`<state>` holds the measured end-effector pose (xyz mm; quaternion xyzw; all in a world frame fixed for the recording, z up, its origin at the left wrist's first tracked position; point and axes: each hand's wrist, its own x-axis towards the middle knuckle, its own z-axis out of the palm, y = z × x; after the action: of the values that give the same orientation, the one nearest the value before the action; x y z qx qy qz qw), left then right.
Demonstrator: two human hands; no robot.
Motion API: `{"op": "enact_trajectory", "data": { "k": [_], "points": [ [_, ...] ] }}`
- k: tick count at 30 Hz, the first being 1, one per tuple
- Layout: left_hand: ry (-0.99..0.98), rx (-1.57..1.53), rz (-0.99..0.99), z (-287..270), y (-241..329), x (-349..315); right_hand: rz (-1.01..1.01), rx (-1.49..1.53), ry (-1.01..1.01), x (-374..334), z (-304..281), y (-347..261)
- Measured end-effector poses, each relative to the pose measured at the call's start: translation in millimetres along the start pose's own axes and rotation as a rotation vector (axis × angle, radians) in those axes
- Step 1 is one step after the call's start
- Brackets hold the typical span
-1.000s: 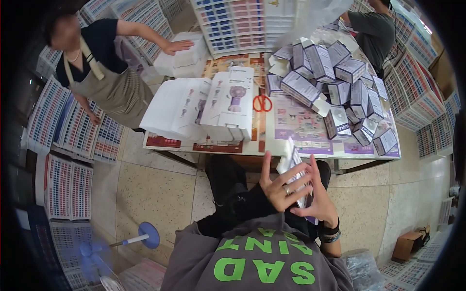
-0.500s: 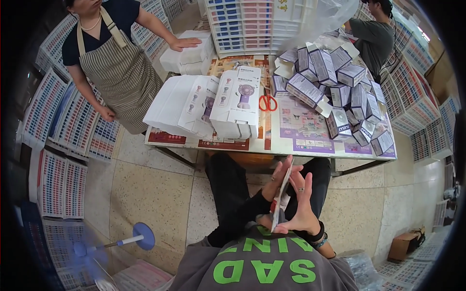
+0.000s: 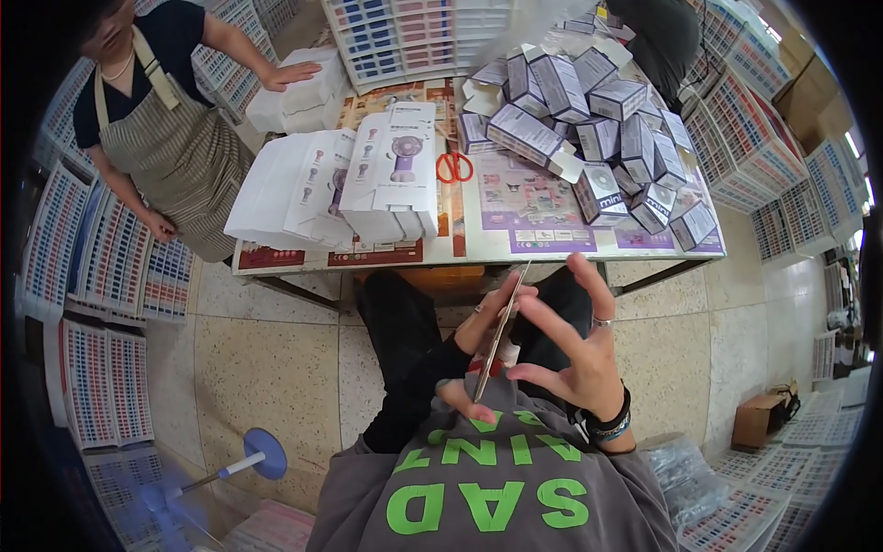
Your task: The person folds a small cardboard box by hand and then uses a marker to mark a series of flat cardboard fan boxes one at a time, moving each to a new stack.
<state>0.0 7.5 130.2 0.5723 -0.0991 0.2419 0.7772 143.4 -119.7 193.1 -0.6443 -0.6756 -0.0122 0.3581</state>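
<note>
Over my lap, my left hand [image 3: 486,317] grips a thin, flat slab [image 3: 501,336] by its edges, fingers on the far part and thumb near the lower end. The slab is tilted and seen almost edge-on, so its kind cannot be made out. My right hand [image 3: 589,363] is just right of it, fingers spread and holding nothing. Its fingertips are close to the slab's face; whether they touch is unclear. Beyond my hands, the table [image 3: 552,241] bears white flat cartons [image 3: 391,170] with a printed handheld fan, and red-handled scissors [image 3: 454,166].
Small purple-and-white boxes [image 3: 602,138] lie heaped on the table's right side. A white crate [image 3: 391,41] stands behind. At the left, a person in a striped apron [image 3: 170,147] rests a hand on white cartons [image 3: 299,99]. A blue fan [image 3: 265,454] stands at lower left.
My right hand has come off the slab and spread its fingers to the right. The slab has turned more edge-on in my left hand. The view has shifted, moving the table up and left.
</note>
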Motion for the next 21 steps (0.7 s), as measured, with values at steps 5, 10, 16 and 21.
{"op": "enact_trajectory", "data": {
  "k": [5,10,16,21],
  "points": [
    [-0.048,-0.047,-0.041,7.5,4.1,6.6,-0.001,0.234,-0.020,13.2,1.8,0.6],
    [-0.178,0.159,-0.079,-16.8,-43.4,-24.1,-0.010,0.336,-0.013,11.2,16.9,9.0],
    [-0.113,-0.062,-0.278,-3.6,-12.3,-0.4,-0.026,0.637,0.049,11.2,23.8,20.2],
    [0.060,-0.097,0.162,-3.5,-34.6,-2.1,-0.002,0.598,-0.207,25.1,-0.1,15.1]
  ]
}}
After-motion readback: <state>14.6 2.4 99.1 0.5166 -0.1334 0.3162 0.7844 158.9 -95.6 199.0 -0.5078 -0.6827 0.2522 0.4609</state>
